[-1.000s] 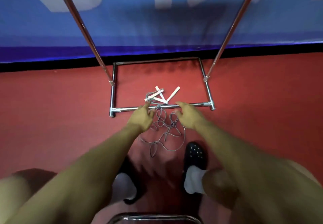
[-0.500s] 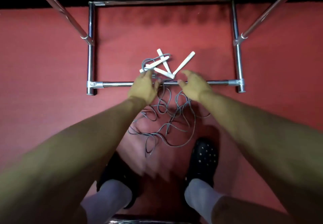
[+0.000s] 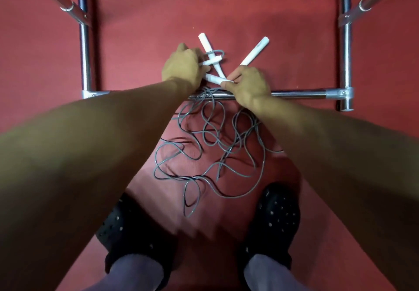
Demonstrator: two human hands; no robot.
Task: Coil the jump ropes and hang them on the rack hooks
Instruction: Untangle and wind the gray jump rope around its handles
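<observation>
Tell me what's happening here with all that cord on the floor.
A person is bent over a tangle of grey jump rope cords on a red floor, reaching across the bottom bar of a metal rack. The left hand grips one white handle, and the right hand pinches the end of another handle. Two more handles lie loose beyond them. Nothing is coiled or hung yet.
</observation>
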